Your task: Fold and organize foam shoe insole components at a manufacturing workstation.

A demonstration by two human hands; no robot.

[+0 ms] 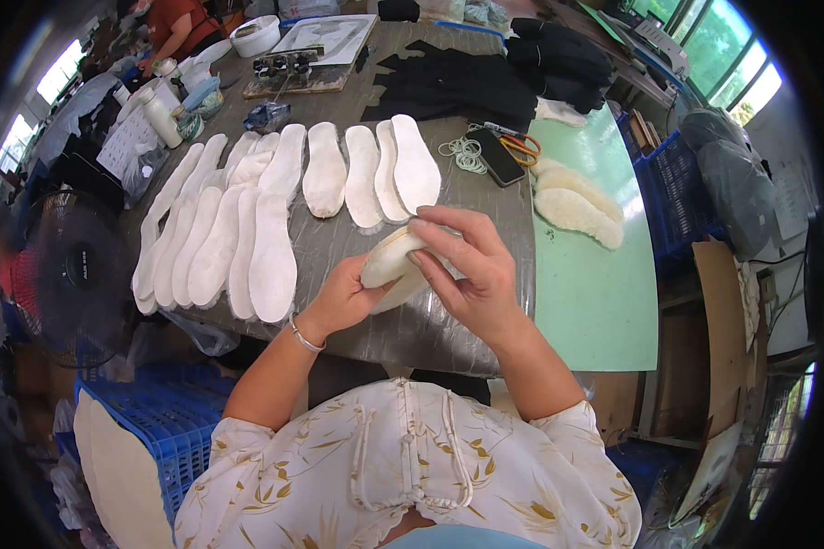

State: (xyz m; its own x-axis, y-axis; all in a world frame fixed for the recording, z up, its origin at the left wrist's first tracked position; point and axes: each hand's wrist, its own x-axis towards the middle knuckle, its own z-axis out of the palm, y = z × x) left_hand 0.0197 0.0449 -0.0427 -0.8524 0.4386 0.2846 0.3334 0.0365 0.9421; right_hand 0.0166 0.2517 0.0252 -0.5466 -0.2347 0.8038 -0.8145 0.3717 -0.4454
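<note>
Over the table's near edge, my left hand (341, 297) is closed round a white insole (389, 263), which looks like more than one layer. My right hand (467, 261) pinches its upper edge between thumb and fingers. Part of the held piece hangs down behind my hands. Beyond them a few white insoles (324, 171) lie side by side, some overlapping. Further left, several more insoles (273, 256) are spread in overlapping rows. Fluffy cream insoles (577, 209) lie on the green board to the right.
On the dark table (339, 334) sit a black phone (498, 157), orange-handled scissors (522, 146), rubber bands (464, 154) and black fabric (449, 87). A green board (604, 302) adjoins at right. A fan (73, 274) and blue crate (188, 430) stand left. Another person (178, 32) is far left.
</note>
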